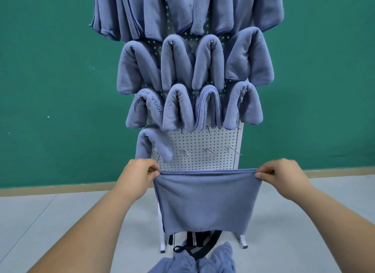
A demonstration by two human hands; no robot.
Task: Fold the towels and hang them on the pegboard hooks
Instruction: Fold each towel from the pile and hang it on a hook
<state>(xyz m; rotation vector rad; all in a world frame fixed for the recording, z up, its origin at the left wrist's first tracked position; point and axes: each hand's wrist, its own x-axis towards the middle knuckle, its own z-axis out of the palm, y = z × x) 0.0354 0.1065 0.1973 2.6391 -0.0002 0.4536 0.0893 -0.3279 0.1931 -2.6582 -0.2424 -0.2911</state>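
Evidently the folding step is in hand: the person holds a blue towel (206, 199) stretched out in front of the white pegboard (205, 150), its doubled upper edge pulled taut and level between the two hands. The left hand (139, 176) pinches the upper left corner between thumb and fingertips, and the right hand (281, 175) pinches the upper right corner the same way, fingers closed narrowly on the cloth. The towel hangs free below them, already folded at least once to judge by the layered edges along its top and left side. Behind it, most of the board is filled with folded towels (194, 65) draped over hooks in rows, and one more hangs at the left of the next row down (151, 145). Three bare hooks (185, 152) stand just beside that towel, above the held one. More loose towels (203, 260) lie heaped on the floor near the board's feet. The next move probably calls for bringing the two corners together to halve the towel again, then draping it over the nearest free hook.
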